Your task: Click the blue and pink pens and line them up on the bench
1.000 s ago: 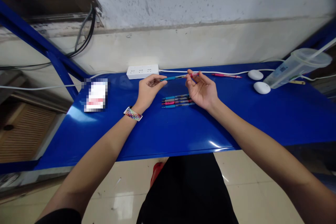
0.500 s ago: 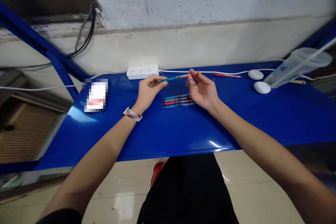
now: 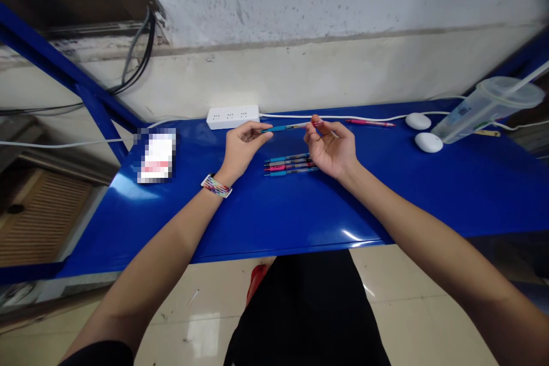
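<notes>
My left hand [image 3: 244,147] pinches the blue grip end of a pen [image 3: 282,128], held level above the desk. The fingers of my right hand [image 3: 331,146] are closed on the pen's other end, where something red shows between the fingertips. Just below the held pen, several pens [image 3: 287,166] with blue, grey and pink grips lie side by side on the blue desk [image 3: 249,211]; my right hand hides their right ends. Behind my right hand, a pink pen [image 3: 371,123] lies alone near the back edge.
A white power strip [image 3: 233,117] sits at the back by the wall. On the right are two white rounded objects [image 3: 417,121] and a tilted clear plastic cup [image 3: 469,108] with a straw. At the left lies a blurred white and red item [image 3: 156,155].
My right fingers have shifted slightly right, and a thin pale section now shows between the pen's blue part and the red part at my fingertips.
</notes>
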